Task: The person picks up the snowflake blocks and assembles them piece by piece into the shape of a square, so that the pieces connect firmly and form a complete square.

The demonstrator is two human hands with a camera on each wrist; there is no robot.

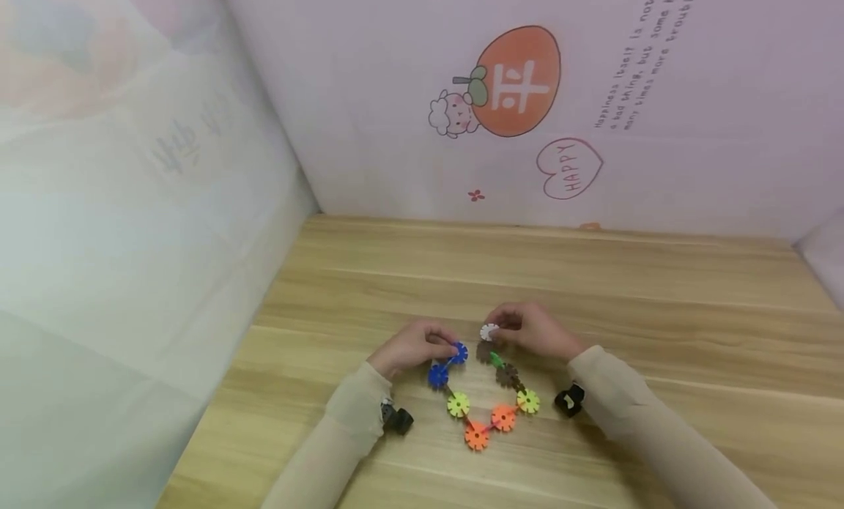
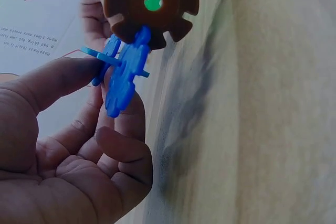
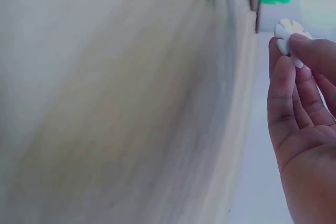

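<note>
A chain of notched plastic discs curves in a U over the table. My left hand (image 1: 417, 346) pinches a blue disc (image 1: 461, 354) at the chain's left end between thumb and fingers. Another blue disc (image 1: 438, 376) hangs just below it. At the right end my right hand (image 1: 535, 332) pinches a white disc (image 1: 489, 332), close above a brown disc (image 1: 484, 351). Seen in the left wrist view, the blue disc (image 2: 122, 80) stands edge-on, with a brown disc (image 2: 118, 6) past it. Thumb and fingertips cover part of the white disc (image 3: 283, 30) in the right wrist view.
Yellow discs (image 1: 458, 405) and orange discs (image 1: 477, 436) form the near bend of the chain. A green disc (image 1: 497, 360) sits edge-on between brown ones. Printed cloth walls (image 1: 395, 128) stand behind and left of the wooden table (image 1: 659, 289). Black wrist cameras (image 1: 570, 400) sit at both cuffs.
</note>
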